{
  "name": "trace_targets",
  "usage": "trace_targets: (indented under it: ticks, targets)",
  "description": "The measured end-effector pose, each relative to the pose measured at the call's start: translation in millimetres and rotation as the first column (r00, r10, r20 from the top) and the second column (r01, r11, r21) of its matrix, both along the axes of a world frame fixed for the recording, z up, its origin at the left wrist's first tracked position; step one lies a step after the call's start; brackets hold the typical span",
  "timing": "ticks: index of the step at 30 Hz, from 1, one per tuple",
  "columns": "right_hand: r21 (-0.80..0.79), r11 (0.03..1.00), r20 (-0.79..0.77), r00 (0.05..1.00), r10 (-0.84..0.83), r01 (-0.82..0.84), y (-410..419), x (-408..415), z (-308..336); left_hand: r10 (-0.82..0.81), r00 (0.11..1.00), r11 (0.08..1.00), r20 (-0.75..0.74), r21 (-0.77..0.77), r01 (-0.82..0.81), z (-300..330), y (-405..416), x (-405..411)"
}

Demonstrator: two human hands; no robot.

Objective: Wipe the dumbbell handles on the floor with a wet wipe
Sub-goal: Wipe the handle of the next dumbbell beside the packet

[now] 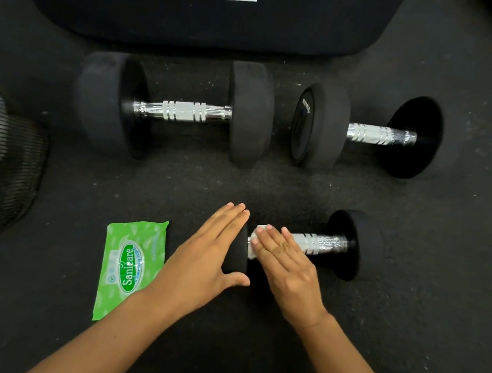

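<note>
I see two dumbbells [173, 108] [367, 132] side by side behind a third [319, 245]; the wipes pack [130, 268] lies left of it.

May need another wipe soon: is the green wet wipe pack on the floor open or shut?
Cannot tell. The green wet wipe pack lies flat, label up; no raised flap or protruding wipe shows, but its seal is unclear.

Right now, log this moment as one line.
left hand: steadies dumbbell end | right hand: presses wipe on handle | pack: floor
</note>
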State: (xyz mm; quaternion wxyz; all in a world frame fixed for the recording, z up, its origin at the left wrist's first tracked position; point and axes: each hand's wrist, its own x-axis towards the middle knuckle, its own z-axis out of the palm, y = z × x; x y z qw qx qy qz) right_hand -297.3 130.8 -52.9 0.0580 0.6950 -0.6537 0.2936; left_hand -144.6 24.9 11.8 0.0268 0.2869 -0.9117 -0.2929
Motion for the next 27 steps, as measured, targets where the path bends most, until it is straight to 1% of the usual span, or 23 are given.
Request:
trace_targets:
  ticks: [3,6,7,9,11,12,14,16,18,20,23,25,27]
  targets:
    - [0.007,1.000,0.023,1.000,0.005,-0.005,-1,6,0,0.004,1.000,1.000,-0.001,-0.002,-0.004,-1,-1,0]
    - [0.090,0.996,0.036,0.999,0.001,-0.004,4,-10,11,-0.004,1.000,1.000,-0.003,0.002,0.004,0,1,0]
    - [0.136,0.990,0.048,0.998,-0.030,0.023,2,-13,18,-0.004,1.000,1.000,-0.006,0.001,0.004,-1,1,0]
    - [0.285,0.957,0.101,0.991,-0.088,0.056,-12,-15,33,-0.001,1.000,1.000,0.002,-0.006,0.001,-1,0,0]
    - [0.453,0.891,0.154,0.983,-0.099,0.019,-29,-13,45,0.006,1.000,1.000,0.007,-0.010,-0.006,-1,-1,-1]
    - [0.508,0.861,0.163,0.982,-0.095,-0.001,-35,-10,48,0.006,1.000,1.000,0.005,-0.010,-0.006,-1,-1,-2]
    - [0.542,0.840,0.163,0.984,-0.071,-0.030,-38,-9,50,0.000,1.000,1.000,0.005,-0.019,0.000,0,1,-1]
    - [0.582,0.813,0.166,0.983,-0.081,-0.031,-38,-17,53,-0.003,1.000,0.999,0.005,-0.036,0.003,1,4,1]
    - [0.652,0.758,0.155,0.982,-0.110,-0.018,-46,-26,58,0.002,1.000,0.999,0.002,-0.038,-0.002,2,5,1]
    - [0.703,0.710,0.181,0.977,-0.114,-0.047,-56,-24,62,0.011,1.000,1.000,0.005,-0.024,-0.011,2,3,0]
    - [0.726,0.682,0.223,0.967,-0.119,-0.084,-59,-21,66,0.016,1.000,1.000,0.005,-0.018,-0.016,2,1,-2]
    - [0.763,0.640,0.236,0.960,-0.148,-0.089,-59,-30,69,0.002,1.000,1.000,0.011,-0.025,-0.002,3,2,-2]
    - [0.780,0.618,0.244,0.958,-0.153,-0.100,-62,-33,71,-0.006,1.000,0.999,0.014,-0.032,0.006,3,2,-2]
